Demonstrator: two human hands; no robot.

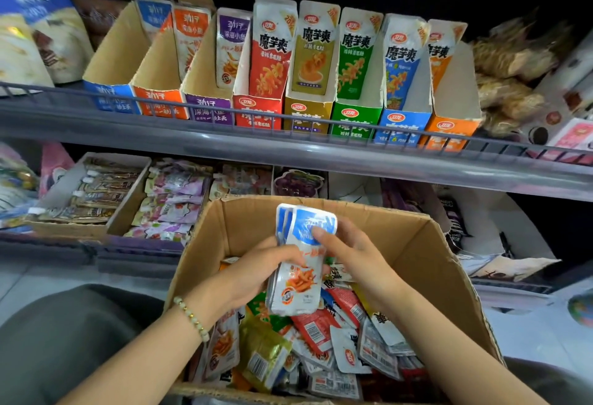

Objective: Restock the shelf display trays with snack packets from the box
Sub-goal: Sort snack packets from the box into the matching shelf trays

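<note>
Over the open cardboard box (426, 263) I hold a small upright stack of blue-and-white snack packets (301, 279). My left hand (256, 273) grips the stack from the left around its middle. My right hand (349, 254) pinches the front packet near its top, fingertips on the blue band. Loose mixed packets (314, 340) in red, green, yellow and white fill the box bottom. On the upper shelf stands a row of display trays; the blue tray (112, 61) at the left end holds matching blue packets at its back and looks mostly bare.
The orange tray (160, 74) and purple tray (205, 84) stand beside the blue one, then several fuller trays to the right. A grey shelf rail (288, 144) runs across in front. The lower shelf holds flat trays of packets (106, 193). Bagged goods flank both ends.
</note>
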